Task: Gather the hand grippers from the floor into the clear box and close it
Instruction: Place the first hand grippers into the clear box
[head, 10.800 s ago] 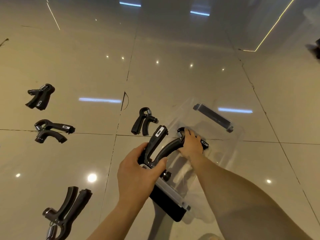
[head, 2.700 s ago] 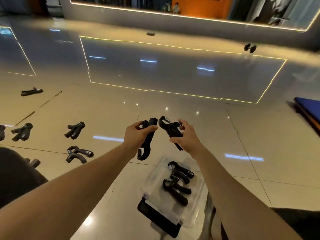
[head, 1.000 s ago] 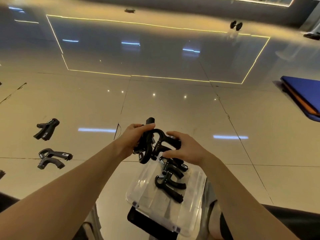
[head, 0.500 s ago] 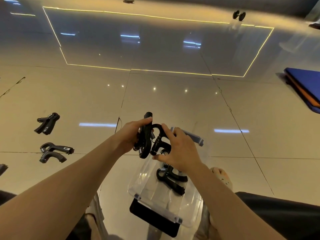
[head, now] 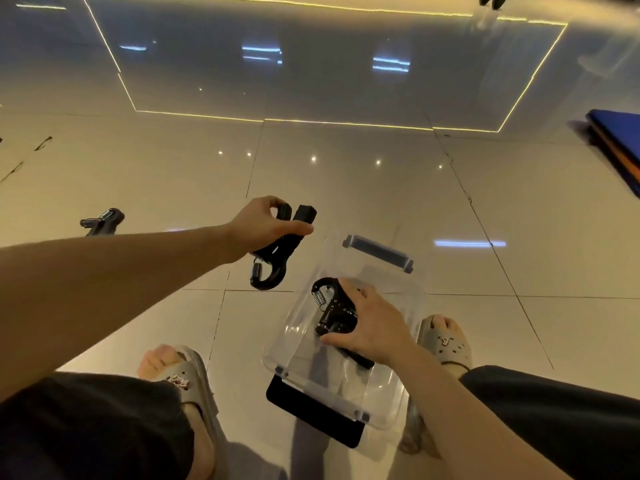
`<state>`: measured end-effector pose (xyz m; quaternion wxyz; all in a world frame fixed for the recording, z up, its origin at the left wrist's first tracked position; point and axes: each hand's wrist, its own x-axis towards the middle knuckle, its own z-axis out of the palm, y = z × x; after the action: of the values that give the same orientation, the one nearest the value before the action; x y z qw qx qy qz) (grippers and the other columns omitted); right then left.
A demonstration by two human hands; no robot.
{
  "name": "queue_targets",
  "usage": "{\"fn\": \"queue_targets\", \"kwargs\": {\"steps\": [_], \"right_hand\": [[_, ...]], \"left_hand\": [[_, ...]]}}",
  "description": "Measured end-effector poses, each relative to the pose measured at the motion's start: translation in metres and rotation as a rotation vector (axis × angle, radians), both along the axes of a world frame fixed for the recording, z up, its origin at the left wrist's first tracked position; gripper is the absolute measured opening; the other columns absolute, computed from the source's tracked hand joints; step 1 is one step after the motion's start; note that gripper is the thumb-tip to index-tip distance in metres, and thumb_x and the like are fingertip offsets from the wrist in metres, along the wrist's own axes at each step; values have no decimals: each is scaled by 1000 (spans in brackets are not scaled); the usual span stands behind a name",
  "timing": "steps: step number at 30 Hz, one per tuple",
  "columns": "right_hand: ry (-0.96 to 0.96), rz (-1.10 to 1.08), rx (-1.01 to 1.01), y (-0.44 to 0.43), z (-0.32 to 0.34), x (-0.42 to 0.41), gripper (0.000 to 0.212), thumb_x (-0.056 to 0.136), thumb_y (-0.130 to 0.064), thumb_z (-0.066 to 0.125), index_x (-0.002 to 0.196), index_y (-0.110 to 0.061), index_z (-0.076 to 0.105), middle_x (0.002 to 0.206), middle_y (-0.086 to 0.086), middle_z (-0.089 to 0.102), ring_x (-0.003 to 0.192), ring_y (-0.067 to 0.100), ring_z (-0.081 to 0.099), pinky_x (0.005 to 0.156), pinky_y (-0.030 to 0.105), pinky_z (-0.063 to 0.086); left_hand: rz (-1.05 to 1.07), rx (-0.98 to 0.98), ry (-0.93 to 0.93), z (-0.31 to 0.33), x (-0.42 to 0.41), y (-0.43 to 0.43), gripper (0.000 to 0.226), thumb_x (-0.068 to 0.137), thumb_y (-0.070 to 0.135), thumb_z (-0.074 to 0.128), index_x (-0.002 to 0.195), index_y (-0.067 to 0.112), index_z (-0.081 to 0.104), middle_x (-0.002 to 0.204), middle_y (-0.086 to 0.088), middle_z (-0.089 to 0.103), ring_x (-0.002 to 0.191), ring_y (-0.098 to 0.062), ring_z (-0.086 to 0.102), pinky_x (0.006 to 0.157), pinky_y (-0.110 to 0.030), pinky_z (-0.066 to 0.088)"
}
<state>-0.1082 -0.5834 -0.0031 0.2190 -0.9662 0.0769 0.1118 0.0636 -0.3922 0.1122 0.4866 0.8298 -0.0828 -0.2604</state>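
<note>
The clear box (head: 294,344) stands open on the tiled floor between my feet, with a black latch at its near end and a grey one at its far end. My right hand (head: 372,325) is down inside it, gripping a black hand gripper (head: 330,308) with a steel spring. More black grippers lie under that hand, mostly hidden. My left hand (head: 265,225) holds another black hand gripper (head: 277,254) in the air, left of the box's far end, spring end hanging down. One more hand gripper (head: 102,221) lies on the floor at far left, partly behind my forearm.
My feet in grey clogs (head: 183,379) flank the box, with my dark-clad knees at the bottom corners. A blue and orange mat (head: 620,143) lies at the right edge. A small dark object (head: 490,0) sits at the far top right.
My right hand has dropped from above the box into it with its gripper. My left hand has moved apart from it, up and left, still holding its gripper. The view has tilted down.
</note>
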Motion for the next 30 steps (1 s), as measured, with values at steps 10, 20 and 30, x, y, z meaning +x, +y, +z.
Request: {"fn": "queue_targets", "kwargs": {"steps": [10, 20, 30], "right_hand": [[349, 147, -165, 20, -63, -4, 118, 68, -83, 65, 160, -33, 10, 154, 12, 35, 138, 32, 40, 110, 47, 40], [450, 83, -46, 39, -115, 7, 115, 70, -69, 73, 160, -29, 13, 150, 15, 40, 135, 35, 43, 109, 46, 43], [415, -15, 107, 36, -121, 4, 103, 76, -45, 83, 158, -27, 24, 149, 6, 44, 136, 28, 45, 110, 48, 44]], "left_hand": [[-16, -46, 130, -71, -26, -13, 78, 76, 37, 87, 141, 16, 47, 100, -11, 73, 69, -18, 77, 57, -30, 60], [36, -97, 221, -93, -15, 12, 76, 77, 34, 86, 140, 16, 48, 98, -15, 76, 75, -27, 77, 54, -34, 59], [21, -96, 225, -102, -14, 17, 73, 76, 34, 87, 137, 15, 51, 98, -17, 76, 74, -28, 77, 55, -33, 59]]}}
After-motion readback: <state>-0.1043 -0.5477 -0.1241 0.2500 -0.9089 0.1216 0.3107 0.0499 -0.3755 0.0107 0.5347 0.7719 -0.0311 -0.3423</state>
